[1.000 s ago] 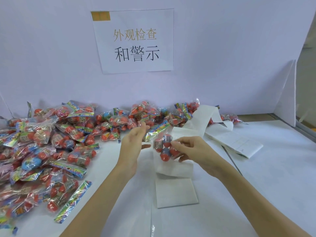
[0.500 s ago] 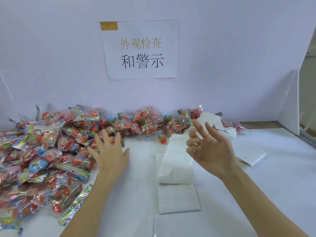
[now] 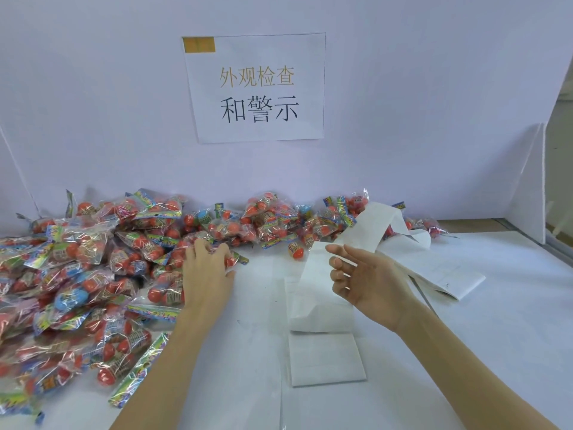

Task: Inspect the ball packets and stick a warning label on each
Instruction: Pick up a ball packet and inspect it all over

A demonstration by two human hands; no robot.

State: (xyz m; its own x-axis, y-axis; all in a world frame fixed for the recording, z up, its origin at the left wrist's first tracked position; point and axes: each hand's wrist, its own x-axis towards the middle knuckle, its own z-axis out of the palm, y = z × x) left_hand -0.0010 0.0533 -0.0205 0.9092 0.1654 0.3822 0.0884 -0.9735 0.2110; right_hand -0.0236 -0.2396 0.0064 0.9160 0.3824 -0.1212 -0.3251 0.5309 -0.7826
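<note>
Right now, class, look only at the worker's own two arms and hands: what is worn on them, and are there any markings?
Both the left hand and the right hand are bare: no gloves, rings, watch or bracelets show. Both forearms are uncovered from the wrist down to the bottom edge of the picture, with no sleeve in view. No tattoos, plasters or other markings can be seen on either.
</note>
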